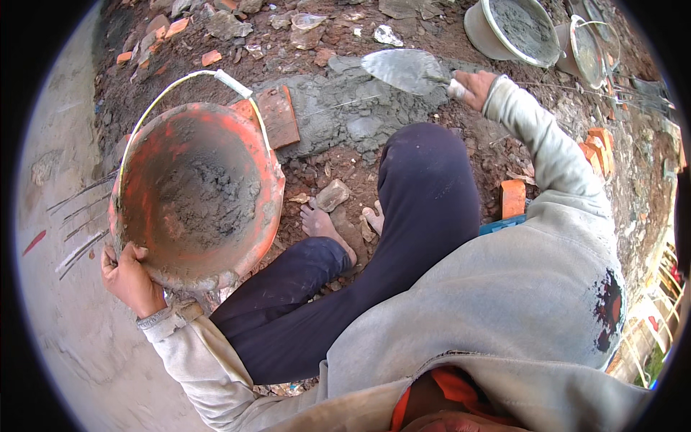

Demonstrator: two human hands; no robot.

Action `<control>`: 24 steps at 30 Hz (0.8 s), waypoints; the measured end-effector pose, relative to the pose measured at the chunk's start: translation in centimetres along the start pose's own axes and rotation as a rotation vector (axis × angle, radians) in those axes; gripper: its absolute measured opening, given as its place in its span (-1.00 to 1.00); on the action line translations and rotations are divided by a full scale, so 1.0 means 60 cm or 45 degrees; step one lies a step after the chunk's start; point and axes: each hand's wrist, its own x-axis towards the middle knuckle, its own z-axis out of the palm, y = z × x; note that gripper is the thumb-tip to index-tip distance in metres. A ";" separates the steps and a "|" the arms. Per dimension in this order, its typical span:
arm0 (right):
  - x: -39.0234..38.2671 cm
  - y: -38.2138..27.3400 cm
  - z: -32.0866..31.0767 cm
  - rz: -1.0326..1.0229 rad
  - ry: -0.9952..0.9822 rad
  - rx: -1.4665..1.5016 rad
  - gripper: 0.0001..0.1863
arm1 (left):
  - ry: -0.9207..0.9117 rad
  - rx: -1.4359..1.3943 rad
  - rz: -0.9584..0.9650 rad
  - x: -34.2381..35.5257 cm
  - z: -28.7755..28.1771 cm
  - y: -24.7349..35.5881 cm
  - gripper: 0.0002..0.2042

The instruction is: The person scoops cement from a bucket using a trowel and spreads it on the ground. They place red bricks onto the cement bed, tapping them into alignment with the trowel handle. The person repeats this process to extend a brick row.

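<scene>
I can read no words, numbers, labels, brands or signs on anything around me. The red streak (34, 242) on the grey concrete surface (65, 324) to my left makes no letter that I can pick out, and the red-and-white patch (653, 324) at my far right is too small to tell.

Bucket (273, 201): orange-red, grey-brown smears inside; handle (233, 83) off-white. Mortar (216, 194) in it: dark grey. Trowel (403, 70): silver-grey, whitish patches. Mortar strip (331, 119): mid grey. Soil (317, 170): reddish brown. Brick (279, 117): dull orange-red. Far pail (481, 32): light grey outside. Trousers (432, 173): dark navy, plain. Sweatshirt (489, 288): pale grey, blackish-red blotch. Collar (457, 387): bright orange-red. Wall (65, 302): pale grey, one red streak (34, 242).
</scene>
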 end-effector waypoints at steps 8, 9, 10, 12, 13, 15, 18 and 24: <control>0.016 -0.089 0.344 -0.115 -0.242 0.476 -0.59 | 0.031 -0.042 0.010 -0.014 0.028 -0.002 -0.75; 0.031 -0.113 0.361 -0.005 -0.152 0.513 -0.62 | -0.013 -0.030 0.014 -0.017 0.033 0.002 -0.78; 0.044 -0.134 0.370 0.114 -0.063 0.547 -0.65 | -0.039 -0.032 0.018 -0.014 0.039 0.002 -0.78; 0.066 -0.174 0.385 0.337 0.099 0.610 -0.70 | -0.074 -0.021 0.017 -0.009 0.042 -0.002 -0.79; 0.067 -0.192 0.374 0.436 0.175 0.637 -0.72 | -0.074 -0.033 0.029 -0.013 0.043 0.004 -0.79; 0.037 -0.180 0.289 0.515 0.041 0.672 -0.59 | -0.017 -0.024 0.045 -0.017 0.040 0.006 -0.79; -0.004 -0.126 0.257 0.662 0.034 0.693 -0.54 | -0.039 -0.011 0.042 -0.004 0.034 -0.004 -0.78; -0.015 -0.061 0.337 0.717 0.266 1.194 -0.64 | -0.089 -0.070 0.032 -0.013 0.029 0.006 -0.75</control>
